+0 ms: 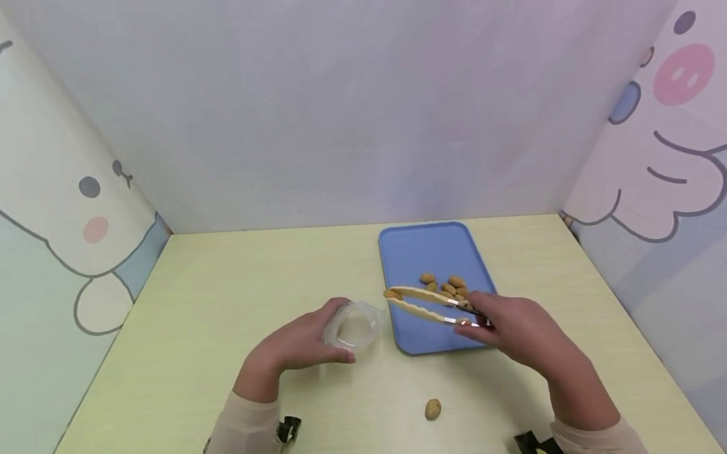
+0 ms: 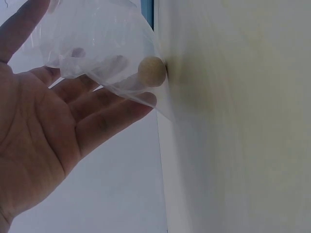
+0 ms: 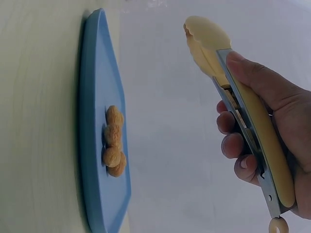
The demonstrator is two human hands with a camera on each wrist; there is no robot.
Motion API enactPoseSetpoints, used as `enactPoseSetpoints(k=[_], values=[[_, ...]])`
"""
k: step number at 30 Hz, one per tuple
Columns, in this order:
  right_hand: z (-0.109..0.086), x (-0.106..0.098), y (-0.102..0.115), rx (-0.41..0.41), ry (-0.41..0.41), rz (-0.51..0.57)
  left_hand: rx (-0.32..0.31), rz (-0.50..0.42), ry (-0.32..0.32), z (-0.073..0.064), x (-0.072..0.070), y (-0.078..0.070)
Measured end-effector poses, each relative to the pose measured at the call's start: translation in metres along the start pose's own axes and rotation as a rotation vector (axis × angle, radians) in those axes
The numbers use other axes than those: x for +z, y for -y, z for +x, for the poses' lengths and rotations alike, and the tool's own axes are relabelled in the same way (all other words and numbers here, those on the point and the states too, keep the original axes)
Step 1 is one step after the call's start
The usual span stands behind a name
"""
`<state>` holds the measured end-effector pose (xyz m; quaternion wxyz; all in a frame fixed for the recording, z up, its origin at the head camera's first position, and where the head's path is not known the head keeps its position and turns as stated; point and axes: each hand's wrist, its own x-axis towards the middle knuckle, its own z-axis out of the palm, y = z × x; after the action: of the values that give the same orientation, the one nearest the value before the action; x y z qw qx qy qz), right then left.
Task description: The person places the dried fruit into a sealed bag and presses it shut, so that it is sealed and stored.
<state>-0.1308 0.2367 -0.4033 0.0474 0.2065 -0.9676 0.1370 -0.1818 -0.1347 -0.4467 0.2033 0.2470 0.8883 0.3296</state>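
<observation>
My left hand [image 1: 308, 336] holds a clear plastic bag [image 1: 370, 321] by its side, thumb towards me and fingers round the far side, the bag's mouth facing up. In the left wrist view a round brown nut [image 2: 152, 72] shows at the bag's lower edge near the table. My right hand [image 1: 516, 325] grips metal tongs [image 1: 422, 295] with cream tips, which reach left past the tray's edge towards the bag. A brown nut [image 1: 393, 294] sits at the end of the tongs' far arm. Several more nuts [image 1: 449, 288] lie on the blue tray [image 1: 425, 247] beneath.
A single nut [image 1: 433, 409] lies on the pale wooden table [image 1: 365, 438] in front of the tray. Walls stand close on the left, right and back of the table. Black clips [image 1: 287, 429] hang at both sleeves.
</observation>
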Motion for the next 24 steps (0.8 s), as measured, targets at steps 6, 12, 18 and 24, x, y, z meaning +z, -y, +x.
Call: enactPoseSetpoints(k=[6, 12, 18, 24], values=[[0.000, 0.000, 0.011, -0.031, 0.001, 0.010, -0.005, -0.005, 0.002, 0.000, 0.000, -0.001], [0.001, 0.006, 0.017, -0.085, -0.019, 0.002, 0.006, -0.021, 0.009, 0.001, 0.001, 0.000], [0.002, 0.010, 0.021, -0.109, -0.015, -0.018, 0.006, -0.033, 0.018, 0.001, 0.002, 0.001], [0.003, 0.012, 0.025, -0.132, -0.017, -0.026, 0.010, -0.034, 0.018, 0.001, 0.001, -0.001]])
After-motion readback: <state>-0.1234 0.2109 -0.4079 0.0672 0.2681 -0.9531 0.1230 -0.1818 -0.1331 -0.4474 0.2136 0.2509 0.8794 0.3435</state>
